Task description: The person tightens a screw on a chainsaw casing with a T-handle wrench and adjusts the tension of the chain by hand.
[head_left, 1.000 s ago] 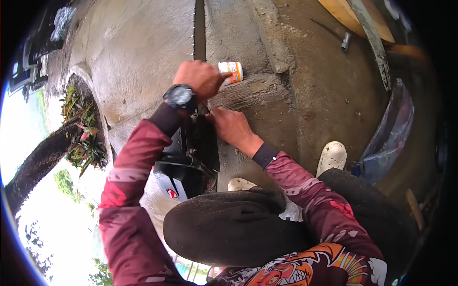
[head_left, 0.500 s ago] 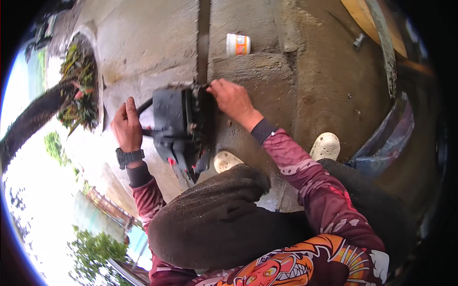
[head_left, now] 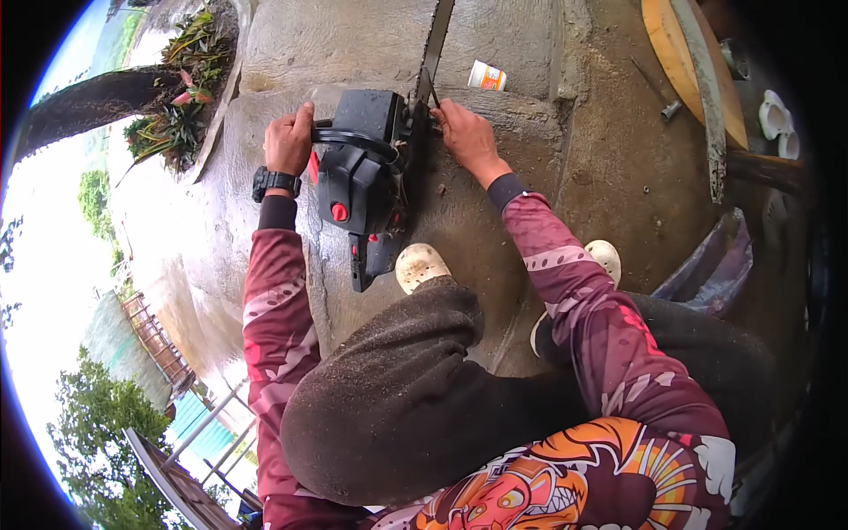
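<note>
A black and red chainsaw [head_left: 362, 181] is set on the concrete floor [head_left: 495, 53] just ahead of the knees, its bar pointing away. Its front handle is gripped by the closed left hand [head_left: 289, 140], while the right hand [head_left: 466, 134] is pinched at the bar's base. A small white pot [head_left: 487, 76] stands nearby.

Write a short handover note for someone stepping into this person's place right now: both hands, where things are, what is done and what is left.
Left hand: gripping the front handle of the black chainsaw, which lies on the concrete ledge.
Right hand: fingers at the base of the guide bar, possibly on a thin tool.
Small white-and-orange container: standing beyond, untouched.
Done: saw steadied.
Left: cannot tell.
</note>
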`<state>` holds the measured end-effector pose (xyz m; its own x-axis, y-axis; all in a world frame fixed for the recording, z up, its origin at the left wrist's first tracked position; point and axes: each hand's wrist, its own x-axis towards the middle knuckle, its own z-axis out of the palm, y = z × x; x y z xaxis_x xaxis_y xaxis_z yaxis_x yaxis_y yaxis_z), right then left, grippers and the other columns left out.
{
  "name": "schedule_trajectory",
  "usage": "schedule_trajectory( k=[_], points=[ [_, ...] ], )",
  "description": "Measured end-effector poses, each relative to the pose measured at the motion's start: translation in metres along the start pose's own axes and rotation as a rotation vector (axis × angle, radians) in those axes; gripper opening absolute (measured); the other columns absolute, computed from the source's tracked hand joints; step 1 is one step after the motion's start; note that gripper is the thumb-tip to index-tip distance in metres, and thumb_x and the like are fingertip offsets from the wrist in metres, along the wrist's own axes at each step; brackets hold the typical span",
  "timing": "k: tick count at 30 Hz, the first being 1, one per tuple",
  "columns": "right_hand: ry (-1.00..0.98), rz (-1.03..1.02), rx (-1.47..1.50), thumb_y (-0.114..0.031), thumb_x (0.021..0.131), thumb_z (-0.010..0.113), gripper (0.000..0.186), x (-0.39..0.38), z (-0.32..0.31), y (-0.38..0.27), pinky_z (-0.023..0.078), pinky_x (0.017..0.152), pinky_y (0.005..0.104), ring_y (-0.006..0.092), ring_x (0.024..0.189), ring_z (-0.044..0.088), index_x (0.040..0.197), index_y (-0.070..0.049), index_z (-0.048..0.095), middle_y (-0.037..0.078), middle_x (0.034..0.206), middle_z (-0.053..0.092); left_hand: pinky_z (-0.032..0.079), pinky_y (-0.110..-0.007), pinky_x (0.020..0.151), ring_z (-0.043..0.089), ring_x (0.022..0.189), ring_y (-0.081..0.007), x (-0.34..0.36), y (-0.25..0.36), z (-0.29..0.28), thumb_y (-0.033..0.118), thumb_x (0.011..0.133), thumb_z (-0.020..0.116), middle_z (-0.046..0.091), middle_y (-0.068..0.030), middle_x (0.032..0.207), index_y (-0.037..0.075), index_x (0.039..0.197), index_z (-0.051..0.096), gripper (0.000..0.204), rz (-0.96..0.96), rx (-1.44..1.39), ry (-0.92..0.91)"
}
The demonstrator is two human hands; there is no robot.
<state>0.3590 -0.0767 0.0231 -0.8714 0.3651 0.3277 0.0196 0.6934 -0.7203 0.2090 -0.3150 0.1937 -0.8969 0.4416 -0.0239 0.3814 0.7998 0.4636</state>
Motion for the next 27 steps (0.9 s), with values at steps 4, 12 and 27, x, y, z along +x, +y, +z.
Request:
schedule_trajectory(
  k=[4,12,27],
  points=[
    [0.014,-0.025,-0.020,-0.030,0.100,0.056,0.021,0.003,-0.001,0.001,0.052,0.057,0.0506,0.0404,0.070,0.065,0.095,-0.009,0.052,0.015,0.079,0.064,0.039,-0.047,0.047,0.057,0.055,-0.0359,-0.021,-0.026,0.010,0.017,0.099,0.056,0.055,-0.0163,0.063,0.008,0.095,0.065,0.013,0.349,0.304,-0.007],
    [-0.015,-0.058,0.098,-0.023,0.097,0.059,0.017,0.002,-0.003,0.003,0.050,0.068,0.0490,0.0393,0.085,0.063,0.099,-0.007,0.054,0.016,0.089,0.062,0.041,-0.039,0.050,0.055,0.060,-0.0273,-0.038,-0.039,0.006,0.012,0.097,0.058,0.054,-0.0103,0.068,0.008,0.095,0.064,0.007,0.525,0.306,0.086],
    [-0.007,-0.105,0.094,-0.014,0.091,0.060,0.014,-0.004,-0.005,0.006,0.048,0.079,0.0448,0.0356,0.087,0.056,0.098,-0.005,0.052,0.016,0.088,0.053,0.050,-0.040,0.074,0.064,0.083,-0.0334,0.041,0.140,0.020,0.026,0.100,0.056,0.065,-0.0148,0.092,0.001,0.095,0.064,0.027,0.526,0.053,-0.215]
  ],
)
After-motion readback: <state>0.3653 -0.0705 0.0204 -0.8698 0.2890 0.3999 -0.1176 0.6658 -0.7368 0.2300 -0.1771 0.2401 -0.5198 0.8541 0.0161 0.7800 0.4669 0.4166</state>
